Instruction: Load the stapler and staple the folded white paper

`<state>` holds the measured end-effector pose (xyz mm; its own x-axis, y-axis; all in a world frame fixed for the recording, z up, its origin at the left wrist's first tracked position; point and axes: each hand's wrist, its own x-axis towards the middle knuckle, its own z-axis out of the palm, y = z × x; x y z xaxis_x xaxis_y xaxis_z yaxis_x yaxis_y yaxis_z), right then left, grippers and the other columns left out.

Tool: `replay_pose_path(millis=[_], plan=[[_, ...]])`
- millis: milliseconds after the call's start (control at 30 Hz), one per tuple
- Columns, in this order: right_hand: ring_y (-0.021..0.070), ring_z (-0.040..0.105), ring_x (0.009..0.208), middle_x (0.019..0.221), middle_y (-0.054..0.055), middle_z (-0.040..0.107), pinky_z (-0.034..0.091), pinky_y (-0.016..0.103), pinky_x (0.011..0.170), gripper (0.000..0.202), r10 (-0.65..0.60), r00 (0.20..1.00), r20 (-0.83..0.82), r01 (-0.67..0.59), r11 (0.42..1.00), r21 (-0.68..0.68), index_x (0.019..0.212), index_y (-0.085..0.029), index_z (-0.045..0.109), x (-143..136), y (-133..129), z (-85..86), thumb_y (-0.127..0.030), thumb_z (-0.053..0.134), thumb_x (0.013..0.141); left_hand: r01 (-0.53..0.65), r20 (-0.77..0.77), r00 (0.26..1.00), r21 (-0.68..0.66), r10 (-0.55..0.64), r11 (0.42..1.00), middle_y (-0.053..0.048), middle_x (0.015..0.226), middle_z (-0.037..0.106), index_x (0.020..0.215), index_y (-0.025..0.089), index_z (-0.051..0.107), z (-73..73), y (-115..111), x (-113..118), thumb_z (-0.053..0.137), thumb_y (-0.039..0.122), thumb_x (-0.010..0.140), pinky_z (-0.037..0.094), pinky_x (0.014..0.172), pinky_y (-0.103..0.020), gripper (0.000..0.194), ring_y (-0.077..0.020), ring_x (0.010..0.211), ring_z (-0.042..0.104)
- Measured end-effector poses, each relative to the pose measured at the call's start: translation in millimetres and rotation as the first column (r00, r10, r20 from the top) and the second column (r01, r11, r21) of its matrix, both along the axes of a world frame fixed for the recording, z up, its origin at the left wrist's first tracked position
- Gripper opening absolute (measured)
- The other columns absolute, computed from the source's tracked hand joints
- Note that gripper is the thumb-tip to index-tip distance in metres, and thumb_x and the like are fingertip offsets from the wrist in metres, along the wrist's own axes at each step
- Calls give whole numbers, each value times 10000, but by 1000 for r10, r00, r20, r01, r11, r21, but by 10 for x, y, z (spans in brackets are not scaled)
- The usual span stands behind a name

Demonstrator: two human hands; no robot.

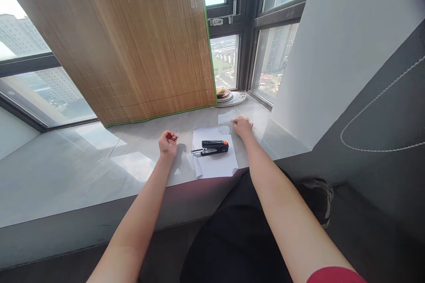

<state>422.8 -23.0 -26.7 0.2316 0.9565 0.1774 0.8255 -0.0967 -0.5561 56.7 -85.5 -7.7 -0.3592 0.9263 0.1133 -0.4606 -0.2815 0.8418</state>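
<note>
On the sill, a black stapler (215, 147) with an orange patch lies on white sheets of paper (217, 166). A patch of dark marks (224, 130) shows near the paper's top right. My left hand (168, 143) rests palm up to the left of the paper, its fingers loosely curled with nothing visible in them. Beyond the paper's top right corner, my right hand (243, 127) is closed, knuckles up. A small thin greyish piece (232, 120) sticks out from its fingertips, too small to name. Neither hand touches the stapler.
Stacked plates (231, 98) stand at the back, by the window corner. A hanging bamboo blind (149, 44) reaches down to the sill (83, 163). Small light bits (178, 131) lie near my left hand. A beaded cord (357, 112) hangs at right.
</note>
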Motion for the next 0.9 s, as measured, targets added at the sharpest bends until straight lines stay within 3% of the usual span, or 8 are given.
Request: replay_pose_path(millis=[67,167,267,367,433,600,733,900], plan=[[306,589,1337,1448,132,706,462,465,1097,437,-21,998,-67,24,999,39,1256,-230,834,61,-39,9,-116,500,999,-62,-222,973,39,69,997,4,682,576,716,227,596,4,-57,64,625,194,943,487,733,-273,231,-142,626,532],[262,695,1169,1266,135,788,503,354,984,447,-86,981,-172,98,993,66,1194,-184,848,168,-151,33,-68,503,935,-108,-533,833,110,150,988,-22,721,628,725,234,651,12,-96,138,644,165,966,453,754,-293,251,-195,733,595],[263,734,1001,1031,129,818,517,322,837,384,-144,971,-193,151,988,20,1066,-165,863,226,-270,54,-69,535,891,-88,-628,769,85,121,993,-82,898,697,795,241,701,29,8,133,694,100,884,489,904,-331,166,-284,1028,654],[263,727,1053,1106,118,815,532,333,878,379,-64,988,-138,67,998,16,1053,-188,851,156,-321,58,-67,533,885,-62,-645,762,13,55,998,-156,1303,689,896,246,701,18,194,47,741,54,773,446,1158,-387,231,-356,1487,477],[287,676,1228,1288,119,781,530,393,1008,417,49,998,-41,-48,998,28,1133,-210,833,53,-311,50,-62,522,899,-46,-696,717,-84,-25,995,-175,1466,631,902,251,661,-23,289,-18,754,76,763,337,1286,-457,242,-371,1629,305],[383,519,1416,1559,163,631,458,628,1140,479,175,977,125,-177,984,3,1316,-213,758,-166,-221,24,-70,509,933,-81,-839,536,-162,-93,983,-190,1425,664,858,258,614,-142,314,-86,712,128,839,175,1341,-552,164,-395,1573,390],[416,486,1430,1596,165,592,434,678,1141,460,166,973,159,-159,986,-54,1351,-191,730,-194,-147,25,-111,456,990,-125,-875,483,-110,-36,986,-177,1152,696,792,260,626,-160,260,-122,732,131,814,311,1262,-517,169,-424,1403,527],[379,510,1438,1557,157,621,474,615,1152,484,100,994,48,-100,995,-4,1375,-223,731,-139,-142,83,-114,493,969,-119,-882,471,-33,27,992,-132,963,664,793,258,675,-183,272,-169,742,120,812,438,1118,-459,154,-388,1214,608]])
